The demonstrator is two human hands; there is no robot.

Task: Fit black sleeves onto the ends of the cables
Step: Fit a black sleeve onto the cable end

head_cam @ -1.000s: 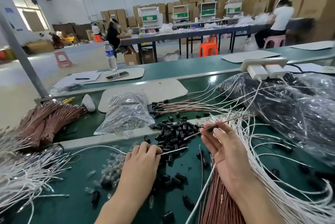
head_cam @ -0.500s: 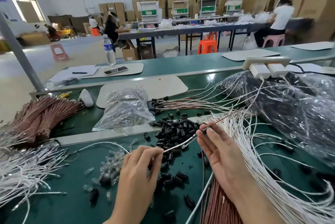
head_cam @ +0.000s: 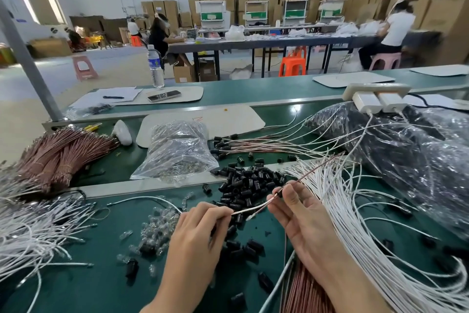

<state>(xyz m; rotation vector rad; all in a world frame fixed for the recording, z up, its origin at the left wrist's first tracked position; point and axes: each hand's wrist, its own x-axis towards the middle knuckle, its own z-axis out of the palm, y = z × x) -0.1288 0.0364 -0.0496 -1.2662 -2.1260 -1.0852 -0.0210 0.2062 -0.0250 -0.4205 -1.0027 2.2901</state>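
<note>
While pinching a thin pale cable point(head_cam: 250, 208) between thumb and fingertips of the left hand point(head_cam: 195, 234), at 7 o'clock in the view, nips a small black sleeve point(head_cam: 279, 194) on that cable with the curled fingertips of the right hand point(head_cam: 307, 226), at 5 o'clock, palm showing. Holds the cable stretched across the gap between both hands, above the green table point(head_cam: 96, 287); beyond the right fingertips, a reddish-brown stretch running off toward 2 o'clock. Cannot tell how far onto the cable end the sleeve sits.

Just past the hands at 12 o'clock, a heap of loose black sleeves point(head_cam: 243, 182), with strays scattered under and between the wrists. At 9 o'clock from the left hand, a cluster of small clear parts point(head_cam: 157, 229); farther out that way, a sprawl of white cables point(head_cam: 30, 231). At 10 o'clock, a bound bundle of brown cables point(head_cam: 58, 158). At 11 o'clock, a clear plastic bag point(head_cam: 177, 153). Beyond the heap at 12 o'clock, a row of cables point(head_cam: 253, 145) already tipped with sleeves. Against the right hand at 3 o'clock, a thick fan of white cables point(head_cam: 360, 216); beneath the right wrist, more brown cables point(head_cam: 302, 295). At 2 o'clock, a big dark plastic bag point(head_cam: 406, 155) with a white power strip point(head_cam: 375, 89) at its far edge. Far off at 11 o'clock, a water bottle point(head_cam: 155, 69).
</note>
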